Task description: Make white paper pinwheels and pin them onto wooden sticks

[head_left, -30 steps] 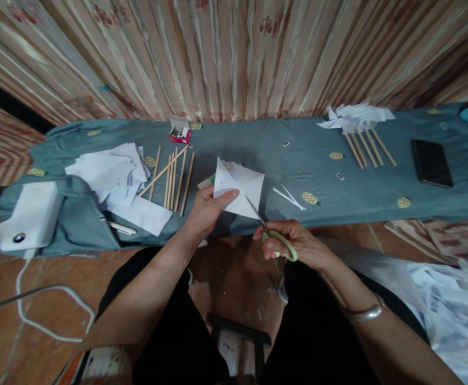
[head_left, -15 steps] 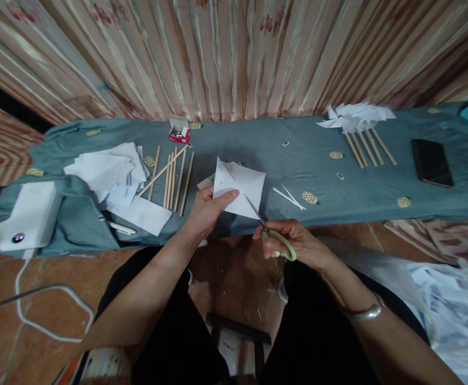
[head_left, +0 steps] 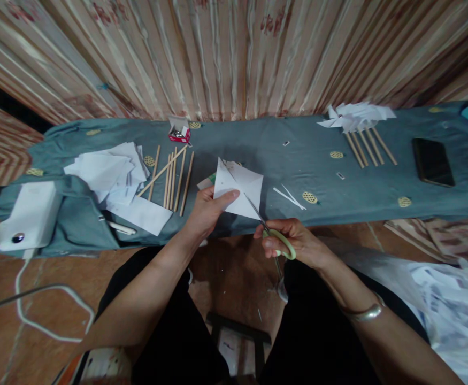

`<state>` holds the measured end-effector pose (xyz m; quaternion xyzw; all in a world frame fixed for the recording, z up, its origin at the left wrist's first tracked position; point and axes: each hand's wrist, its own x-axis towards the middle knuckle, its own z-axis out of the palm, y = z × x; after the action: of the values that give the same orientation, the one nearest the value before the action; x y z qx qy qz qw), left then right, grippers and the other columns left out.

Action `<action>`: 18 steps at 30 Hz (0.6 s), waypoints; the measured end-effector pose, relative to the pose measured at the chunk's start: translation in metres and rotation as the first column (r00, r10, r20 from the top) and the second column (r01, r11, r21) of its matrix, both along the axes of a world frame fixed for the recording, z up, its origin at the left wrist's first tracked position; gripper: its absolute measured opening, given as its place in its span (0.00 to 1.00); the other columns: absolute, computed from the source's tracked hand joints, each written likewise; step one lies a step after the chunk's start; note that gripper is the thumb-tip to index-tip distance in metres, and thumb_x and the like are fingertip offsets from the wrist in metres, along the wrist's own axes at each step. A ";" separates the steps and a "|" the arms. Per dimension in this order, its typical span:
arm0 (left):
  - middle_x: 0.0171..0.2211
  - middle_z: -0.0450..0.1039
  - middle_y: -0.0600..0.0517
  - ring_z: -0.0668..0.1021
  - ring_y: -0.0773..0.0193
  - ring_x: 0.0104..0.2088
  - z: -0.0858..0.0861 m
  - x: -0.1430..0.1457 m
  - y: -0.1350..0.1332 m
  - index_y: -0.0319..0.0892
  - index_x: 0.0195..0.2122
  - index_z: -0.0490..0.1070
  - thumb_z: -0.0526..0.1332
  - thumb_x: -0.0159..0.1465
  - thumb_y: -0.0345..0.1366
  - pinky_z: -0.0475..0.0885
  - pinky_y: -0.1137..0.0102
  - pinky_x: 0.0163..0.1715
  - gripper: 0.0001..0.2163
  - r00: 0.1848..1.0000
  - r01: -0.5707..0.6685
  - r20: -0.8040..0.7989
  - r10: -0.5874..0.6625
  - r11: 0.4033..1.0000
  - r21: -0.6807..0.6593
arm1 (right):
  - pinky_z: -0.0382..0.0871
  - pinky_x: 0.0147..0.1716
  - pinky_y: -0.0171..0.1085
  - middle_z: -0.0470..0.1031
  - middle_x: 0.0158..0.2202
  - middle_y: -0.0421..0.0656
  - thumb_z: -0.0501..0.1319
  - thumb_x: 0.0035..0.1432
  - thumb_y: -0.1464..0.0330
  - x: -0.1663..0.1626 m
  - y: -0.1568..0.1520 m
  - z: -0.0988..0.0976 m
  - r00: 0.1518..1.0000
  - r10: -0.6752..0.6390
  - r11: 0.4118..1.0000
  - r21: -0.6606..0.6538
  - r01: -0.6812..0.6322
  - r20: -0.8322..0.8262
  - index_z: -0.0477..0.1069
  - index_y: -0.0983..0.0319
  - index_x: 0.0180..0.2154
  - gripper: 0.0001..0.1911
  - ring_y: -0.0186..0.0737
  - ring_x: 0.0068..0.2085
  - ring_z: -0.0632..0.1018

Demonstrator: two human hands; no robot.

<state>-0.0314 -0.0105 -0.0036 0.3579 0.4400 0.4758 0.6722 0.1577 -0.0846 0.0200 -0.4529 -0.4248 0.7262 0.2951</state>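
Note:
My left hand (head_left: pixel 206 209) pinches the lower left edge of a folded white paper square (head_left: pixel 239 187), holding it up over the near edge of the grey-blue cloth (head_left: pixel 266 155). My right hand (head_left: pixel 293 243) is closed round the pale green handles of a pair of scissors (head_left: pixel 271 232). The blades reach up and left into the paper along a diagonal crease.
On the cloth lie a heap of white paper (head_left: pixel 109 174), wooden sticks (head_left: pixel 173 176), a small red box of pins (head_left: pixel 179 131), paper strips (head_left: pixel 288 197), finished paper pinwheels on sticks (head_left: pixel 358 123), and a black phone (head_left: pixel 432 161). A white cable (head_left: pixel 49 305) lies on the floor.
The scissor blades have slid slightly further up into the paper, and the paper's right corner has drawn in a little. Both hands stay almost in place.

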 end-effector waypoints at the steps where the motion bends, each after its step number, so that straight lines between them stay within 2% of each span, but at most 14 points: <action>1: 0.29 0.79 0.51 0.79 0.62 0.29 0.000 0.000 0.000 0.41 0.29 0.80 0.76 0.44 0.39 0.75 0.67 0.34 0.14 1.000 -0.001 0.000 0.001 1.000 0.000 | 0.65 0.20 0.26 0.69 0.20 0.34 0.75 0.41 0.52 0.000 0.000 0.000 1.000 -0.004 1.000 0.006 0.004 0.000 0.73 0.64 0.28 0.24 0.26 0.21 0.72; 18: 0.29 0.80 0.51 0.79 0.64 0.29 0.002 0.001 0.000 0.40 0.30 0.80 0.76 0.43 0.38 0.74 0.69 0.34 0.14 1.000 -0.006 0.023 0.006 1.000 -0.003 | 0.64 0.21 0.27 0.71 0.22 0.35 0.74 0.43 0.52 -0.001 -0.001 -0.007 1.000 -0.013 1.000 0.009 0.013 -0.001 0.73 0.64 0.28 0.23 0.25 0.20 0.71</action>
<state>-0.0307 -0.0109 -0.0017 0.3498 0.4340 0.4813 0.6764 0.1571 -0.0856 0.0129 -0.4538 -0.4249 0.7226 0.3022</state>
